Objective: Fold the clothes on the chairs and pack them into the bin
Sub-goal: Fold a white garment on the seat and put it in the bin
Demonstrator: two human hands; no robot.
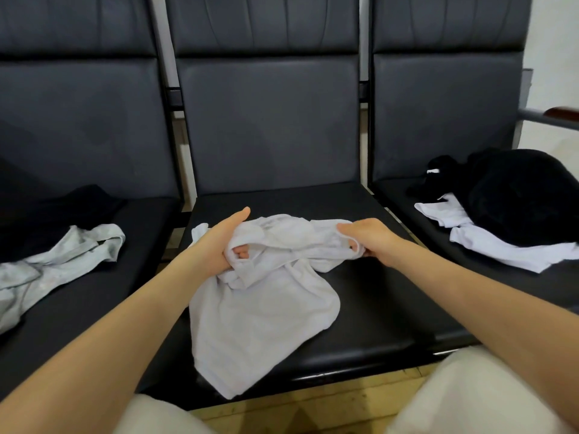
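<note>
A crumpled white shirt (263,311) lies on the seat of the middle chair (369,311), its lower part spread toward the front edge. My left hand (224,242) grips a bunched fold at the shirt's upper left, fingers curled into the cloth. My right hand (366,238) pinches the shirt's upper right end and holds it just above the seat. No bin is in view.
On the left chair lie a pale grey garment (59,261) and a black garment (65,214). The right chair holds a black heap (517,195) on top of a white garment (488,242). A wooden armrest (560,112) sticks out at far right. Wooden floor (313,399) lies below.
</note>
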